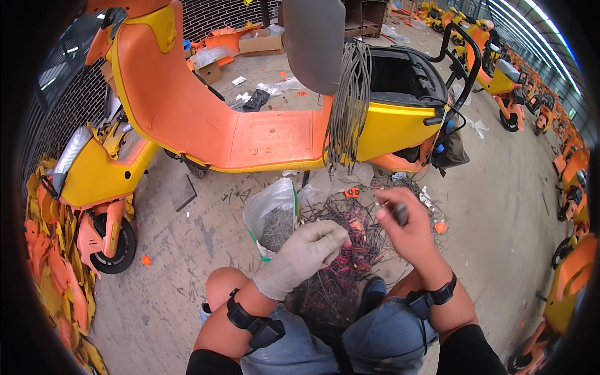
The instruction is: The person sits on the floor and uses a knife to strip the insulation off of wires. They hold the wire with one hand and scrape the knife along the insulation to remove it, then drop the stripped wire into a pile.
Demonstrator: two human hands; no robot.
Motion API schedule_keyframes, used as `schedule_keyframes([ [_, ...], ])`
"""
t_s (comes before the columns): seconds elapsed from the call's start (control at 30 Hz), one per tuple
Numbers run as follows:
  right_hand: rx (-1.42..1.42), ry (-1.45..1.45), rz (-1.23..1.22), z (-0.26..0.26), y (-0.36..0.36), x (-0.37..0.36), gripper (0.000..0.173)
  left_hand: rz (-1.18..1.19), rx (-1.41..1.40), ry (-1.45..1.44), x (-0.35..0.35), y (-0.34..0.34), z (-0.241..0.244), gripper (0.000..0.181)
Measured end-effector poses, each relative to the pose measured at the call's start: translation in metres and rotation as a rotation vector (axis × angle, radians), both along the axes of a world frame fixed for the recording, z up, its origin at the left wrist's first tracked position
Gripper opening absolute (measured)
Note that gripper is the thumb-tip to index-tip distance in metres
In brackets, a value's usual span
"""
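My left hand (307,255) wears a pale knitted glove, its fingers curled above a pile of black and red wire scraps (361,251). Whether the glove pinches anything is not visible. Bare and to the right, my right hand (415,229) grips a small dark grey object (401,214), mostly hidden by the fingers. Thumb and forefinger point toward the left hand, with a gap between the hands. Just left of the pile stands a white plastic sack (253,206), holding thin grey wire pieces (280,228). A bundle of long grey wires (349,108) hangs over the scooter ahead.
The orange and yellow scooter (272,140) stands across the front, its grey seat (314,47) raised. Another scooter body (101,173) and stacked panels (56,281) are at left. Scooters (569,276) line the right. Cardboard boxes (261,45) sit behind; scraps litter the concrete floor (173,300).
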State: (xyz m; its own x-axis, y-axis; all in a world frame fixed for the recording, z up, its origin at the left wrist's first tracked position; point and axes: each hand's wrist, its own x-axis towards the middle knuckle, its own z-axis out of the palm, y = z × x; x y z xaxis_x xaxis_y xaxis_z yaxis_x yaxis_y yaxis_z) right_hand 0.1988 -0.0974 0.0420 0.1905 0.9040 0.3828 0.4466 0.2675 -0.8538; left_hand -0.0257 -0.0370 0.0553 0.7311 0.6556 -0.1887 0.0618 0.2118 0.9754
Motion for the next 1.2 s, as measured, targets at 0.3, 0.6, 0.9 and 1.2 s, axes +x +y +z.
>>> schedule_keyframes([
  [0.3,0.179,-0.356,0.296,-0.003,-0.002,-0.012,0.032,-0.019,-0.177,-0.035,0.004,-0.006,0.0,0.025],
  [0.6,0.078,-0.191,0.308,0.0,-0.003,-0.017,0.015,-0.051,-0.325,-0.063,0.002,-0.007,0.002,0.024],
  [0.9,0.07,-0.133,0.291,-0.004,0.0,-0.011,0.016,-0.055,-0.293,-0.099,-0.003,-0.002,0.009,0.023],
  [1.2,0.092,-0.185,0.262,-0.004,0.005,-0.005,0.015,0.003,-0.245,-0.102,-0.011,0.002,0.015,0.024],
])
